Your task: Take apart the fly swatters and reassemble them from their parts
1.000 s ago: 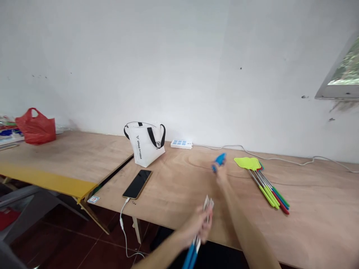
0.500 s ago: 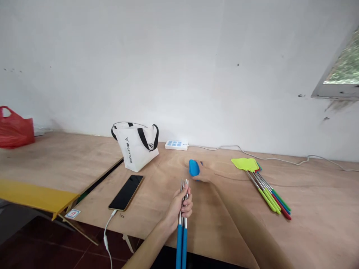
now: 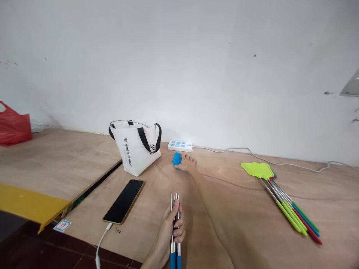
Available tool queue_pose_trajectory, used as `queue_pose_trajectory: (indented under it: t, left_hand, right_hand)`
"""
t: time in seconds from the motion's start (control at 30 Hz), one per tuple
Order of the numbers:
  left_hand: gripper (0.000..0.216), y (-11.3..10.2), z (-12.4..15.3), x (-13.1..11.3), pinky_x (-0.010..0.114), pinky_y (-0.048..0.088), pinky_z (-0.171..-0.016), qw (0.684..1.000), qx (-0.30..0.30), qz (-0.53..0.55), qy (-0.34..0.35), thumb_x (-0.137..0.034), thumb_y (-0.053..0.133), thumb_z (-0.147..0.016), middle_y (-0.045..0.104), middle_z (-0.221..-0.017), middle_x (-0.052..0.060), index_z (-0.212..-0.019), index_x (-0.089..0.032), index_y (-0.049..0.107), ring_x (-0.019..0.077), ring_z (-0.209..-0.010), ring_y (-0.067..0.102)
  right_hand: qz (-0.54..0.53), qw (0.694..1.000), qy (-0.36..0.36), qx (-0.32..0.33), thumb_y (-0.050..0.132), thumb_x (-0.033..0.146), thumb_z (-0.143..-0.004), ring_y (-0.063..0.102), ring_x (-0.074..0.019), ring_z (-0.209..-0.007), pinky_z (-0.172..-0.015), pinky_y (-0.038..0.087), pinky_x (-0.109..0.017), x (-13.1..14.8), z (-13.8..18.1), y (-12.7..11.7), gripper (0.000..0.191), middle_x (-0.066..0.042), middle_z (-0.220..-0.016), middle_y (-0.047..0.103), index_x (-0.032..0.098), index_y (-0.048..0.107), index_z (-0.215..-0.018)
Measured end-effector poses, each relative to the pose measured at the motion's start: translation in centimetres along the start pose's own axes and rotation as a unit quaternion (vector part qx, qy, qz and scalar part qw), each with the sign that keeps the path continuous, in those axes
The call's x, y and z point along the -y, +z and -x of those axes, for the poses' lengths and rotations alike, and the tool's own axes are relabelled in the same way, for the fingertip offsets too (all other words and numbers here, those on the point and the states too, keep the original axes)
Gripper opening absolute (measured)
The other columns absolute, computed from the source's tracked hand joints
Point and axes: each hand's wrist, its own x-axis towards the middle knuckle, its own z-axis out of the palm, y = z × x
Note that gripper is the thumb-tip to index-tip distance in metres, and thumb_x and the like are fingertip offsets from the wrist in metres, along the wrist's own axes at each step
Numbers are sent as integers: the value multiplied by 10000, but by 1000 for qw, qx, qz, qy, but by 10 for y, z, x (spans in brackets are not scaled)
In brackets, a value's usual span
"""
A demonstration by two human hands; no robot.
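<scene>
Lighting: diffuse; wall was bright, floor dim. Shadows: soft, on tabletop. Edges: were visibly stretched.

The rods are silver with blue handles; the paddle is blue. The top swatter head is lime, the grips lime, red, blue and green.

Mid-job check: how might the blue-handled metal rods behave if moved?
The metal rods are probably stiff, since they look straight. Their shiny surface may be slippery. Seemingly separate, they could splay if the left hand loosened.
</scene>
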Motion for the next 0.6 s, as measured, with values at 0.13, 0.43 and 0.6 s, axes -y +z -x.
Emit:
queue_pose_trajectory:
  t: [0.13,0.43,0.6]
  left_hand:
    - [668,-7,-6,9,172,95,-335,999,-14,29,-14,-688,852,-617,301,-483,-140,-820,-246,395,27,-339,173]
    - [749,-12,-11,22,168,96,-319,1000,-7,22,-17,-795,819,-547,311,-487,-147,-843,-246,404,27,-330,192]
    - [671,-11,-15,19,164,112,-322,999,36,19,-1,-721,824,-640,321,-502,-147,-855,-237,413,26,-334,193]
  right_hand:
    - [8,1000,-7,-2,649,598,-748,379,-425,-1371,-1057,279,-670,-3,-6,5,834,-205,-1457,425,215,348,-1425]
    - [41,986,-155,43,814,518,-638,464,-357,-1278,-1021,399,-454,-21,4,-23,949,-130,-1413,493,236,393,-1441]
    - [77,952,-281,99,913,473,-509,410,-358,-1364,-1134,309,-464,-23,23,-49,1125,-63,-1479,496,332,404,-1502]
